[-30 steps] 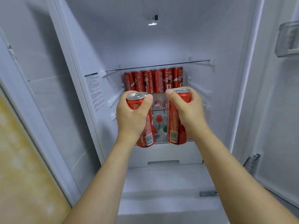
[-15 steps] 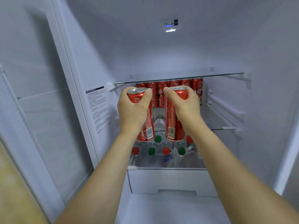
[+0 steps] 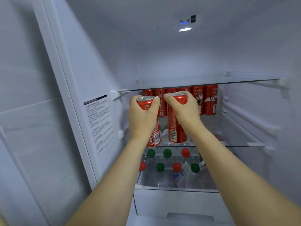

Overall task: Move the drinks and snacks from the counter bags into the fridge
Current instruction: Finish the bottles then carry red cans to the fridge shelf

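Observation:
My left hand grips a tall red cola can upright by its upper half. Beside it, my right hand grips a second red cola can the same way. Both cans hang at the front edge of the lower glass shelf, between it and the upper glass shelf. Behind them a row of several red cola cans stands at the back of that lower shelf.
Under the lower shelf, a clear drawer holds several water bottles with red and green caps. A printed label is on the fridge's left wall. The fridge light glows on the ceiling.
Both hands have carried their cans up and deeper into the fridge, closer to the row of cans. My view has moved in toward the shelves.

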`<state>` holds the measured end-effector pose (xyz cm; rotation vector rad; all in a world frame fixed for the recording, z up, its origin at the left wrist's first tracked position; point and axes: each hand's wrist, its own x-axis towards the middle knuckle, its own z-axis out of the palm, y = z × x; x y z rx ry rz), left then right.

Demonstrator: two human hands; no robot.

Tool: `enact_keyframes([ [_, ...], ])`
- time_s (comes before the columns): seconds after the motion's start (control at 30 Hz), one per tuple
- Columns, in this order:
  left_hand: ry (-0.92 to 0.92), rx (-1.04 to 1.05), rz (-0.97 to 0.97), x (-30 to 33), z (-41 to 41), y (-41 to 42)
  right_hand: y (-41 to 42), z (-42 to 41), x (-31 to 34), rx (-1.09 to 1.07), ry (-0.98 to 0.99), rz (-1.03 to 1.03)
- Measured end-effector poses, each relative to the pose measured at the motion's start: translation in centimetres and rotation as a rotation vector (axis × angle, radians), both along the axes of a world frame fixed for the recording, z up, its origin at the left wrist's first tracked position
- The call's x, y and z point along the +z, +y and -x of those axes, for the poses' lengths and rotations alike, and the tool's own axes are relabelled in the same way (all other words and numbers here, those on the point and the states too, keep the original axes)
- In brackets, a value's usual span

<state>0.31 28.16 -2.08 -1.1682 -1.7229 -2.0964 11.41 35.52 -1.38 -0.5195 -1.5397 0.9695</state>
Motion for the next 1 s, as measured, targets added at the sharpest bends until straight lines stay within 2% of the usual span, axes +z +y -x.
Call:
enact_keyframes([
  [0.53,0.105,0.139,0.025,-1.4,4.2,6.1,6.5,5.5,-2.1,-0.147,0.007,-0.035],
  [0.87,0.157,-0.04,0.055,-2.6,6.9,9.1,9.9,9.2,-2.7,-0.184,-0.022,-0.059],
  [1.0,0.185,-0.011,0.042,-2.8,7.9,10.5,10.8,10.3,-2.9,-0.148,-0.042,-0.101],
])
